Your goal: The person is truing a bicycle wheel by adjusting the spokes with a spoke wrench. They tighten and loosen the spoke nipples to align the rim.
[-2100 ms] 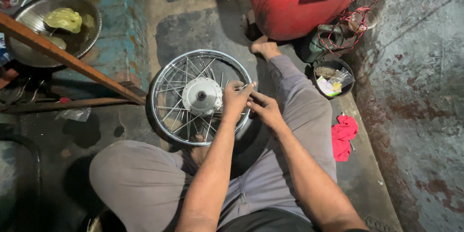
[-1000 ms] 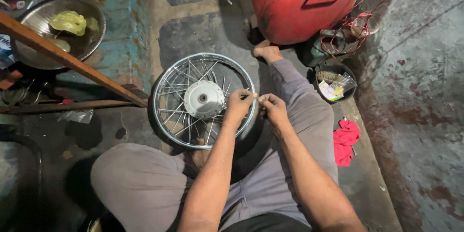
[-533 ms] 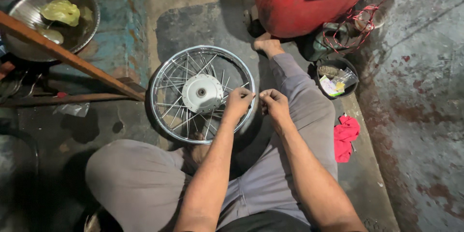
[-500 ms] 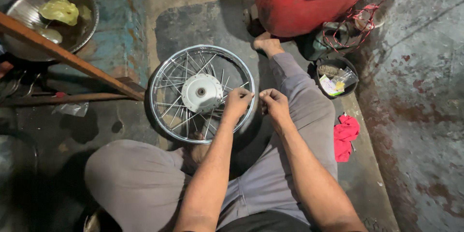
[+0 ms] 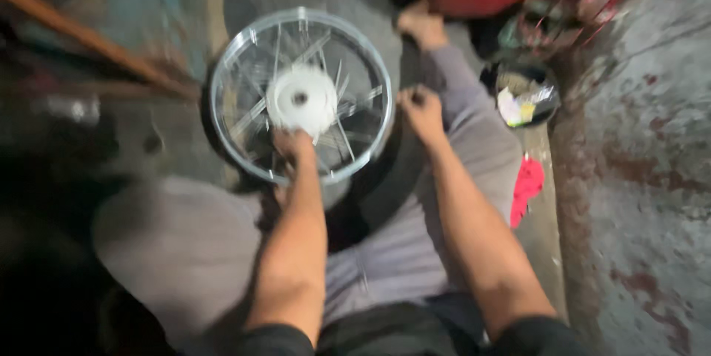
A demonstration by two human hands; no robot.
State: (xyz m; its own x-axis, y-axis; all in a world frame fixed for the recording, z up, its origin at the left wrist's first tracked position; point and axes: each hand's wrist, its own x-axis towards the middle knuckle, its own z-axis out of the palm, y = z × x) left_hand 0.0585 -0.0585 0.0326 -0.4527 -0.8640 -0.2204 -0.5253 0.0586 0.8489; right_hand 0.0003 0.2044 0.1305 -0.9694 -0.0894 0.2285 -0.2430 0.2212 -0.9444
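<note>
On floor: spoked wheel between knees.
Left hand has shifted to near rim, gripping; right hand off wheel, fingers blurred, cannot tell.

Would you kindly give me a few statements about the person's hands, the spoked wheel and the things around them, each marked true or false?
1. The left hand rests on the near part of the spoked wheel, below its white hub. True.
2. The right hand grips the hub. False: it is off the wheel's right edge, above the grey trouser leg.
3. A red cloth lies on the floor to the right of the leg. True.
4. The wheel stands upright against the wall. False: it lies flat in front of the seated person.
5. A small dark bowl with scraps in it sits beyond the red cloth. True.
</note>
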